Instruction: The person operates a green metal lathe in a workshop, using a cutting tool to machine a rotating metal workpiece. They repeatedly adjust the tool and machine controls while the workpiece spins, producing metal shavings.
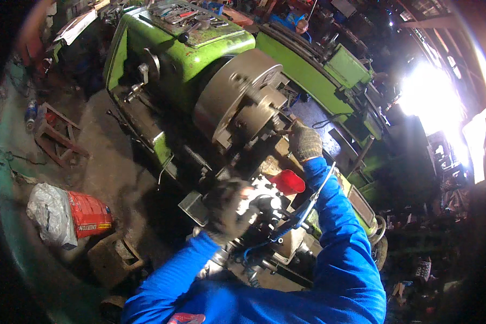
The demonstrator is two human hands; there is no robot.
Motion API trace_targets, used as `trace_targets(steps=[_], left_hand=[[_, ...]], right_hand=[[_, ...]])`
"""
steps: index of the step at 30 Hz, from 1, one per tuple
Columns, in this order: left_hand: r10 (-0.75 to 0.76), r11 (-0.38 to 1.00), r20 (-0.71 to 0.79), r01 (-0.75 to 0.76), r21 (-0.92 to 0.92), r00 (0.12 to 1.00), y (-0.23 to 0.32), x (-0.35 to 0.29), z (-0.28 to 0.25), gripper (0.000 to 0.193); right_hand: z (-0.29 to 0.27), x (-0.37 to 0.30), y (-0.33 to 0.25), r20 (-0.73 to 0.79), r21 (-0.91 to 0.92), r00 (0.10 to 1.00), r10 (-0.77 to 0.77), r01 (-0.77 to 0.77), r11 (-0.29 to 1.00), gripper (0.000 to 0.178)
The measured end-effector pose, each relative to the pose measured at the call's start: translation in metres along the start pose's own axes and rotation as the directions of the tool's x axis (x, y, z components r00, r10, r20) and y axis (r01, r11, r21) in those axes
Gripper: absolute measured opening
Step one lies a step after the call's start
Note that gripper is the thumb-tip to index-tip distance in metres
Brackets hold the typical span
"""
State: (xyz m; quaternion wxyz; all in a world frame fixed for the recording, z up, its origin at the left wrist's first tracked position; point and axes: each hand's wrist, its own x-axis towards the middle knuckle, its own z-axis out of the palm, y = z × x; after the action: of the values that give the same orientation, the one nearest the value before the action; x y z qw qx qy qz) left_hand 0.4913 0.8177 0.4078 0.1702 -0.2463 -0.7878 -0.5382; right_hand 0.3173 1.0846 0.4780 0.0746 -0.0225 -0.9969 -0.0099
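Note:
A green lathe fills the middle of the view, with a large grey metal chuck. A round metal workpiece sits at the chuck's face. My right hand, in a grey knit glove, is beside the workpiece with its fingers curled around something small I cannot make out. My left hand, in a dark glove, is smeared by motion next to the brightly lit tool post; its fingers are not clear. A red cup-like container lies between my hands.
Hand tools lie on top of the headstock. A thin metal tube rises beside my right forearm. On the floor at left are a red and white sack, a wooden box and a small metal stand.

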Motion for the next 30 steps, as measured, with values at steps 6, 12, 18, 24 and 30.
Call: trace_targets(steps=[6,12,18,24,30], left_hand=[[-0.544,0.822,-0.288,0.570,0.007,0.788,-0.143,-0.092,-0.045,0.046],[-0.924,0.243,-0.171,0.869,0.431,0.343,-0.303,-0.120,-0.075,0.071],[-0.958,0.032,-0.199,0.767,0.640,0.206,-0.536,-0.224,-0.055,0.077],[-0.975,-0.063,0.220,0.988,-0.139,-0.031,-0.514,-0.191,-0.066,0.058],[-0.882,0.053,0.322,0.752,-0.657,0.344,-0.420,-0.073,-0.073,0.026]], right_hand=[[0.006,-0.010,0.005,-0.051,0.122,0.998,-0.044,0.050,0.991,0.028],[0.003,-0.019,-0.001,0.061,-0.067,0.988,-0.139,0.143,0.987,0.046],[0.003,-0.015,-0.022,-0.133,-0.064,0.958,-0.255,0.248,0.967,0.039],[0.013,0.001,0.008,-0.248,-0.053,0.942,-0.226,0.220,0.974,0.026],[0.026,0.033,0.023,0.085,0.651,0.938,0.336,-0.307,0.694,0.030]])
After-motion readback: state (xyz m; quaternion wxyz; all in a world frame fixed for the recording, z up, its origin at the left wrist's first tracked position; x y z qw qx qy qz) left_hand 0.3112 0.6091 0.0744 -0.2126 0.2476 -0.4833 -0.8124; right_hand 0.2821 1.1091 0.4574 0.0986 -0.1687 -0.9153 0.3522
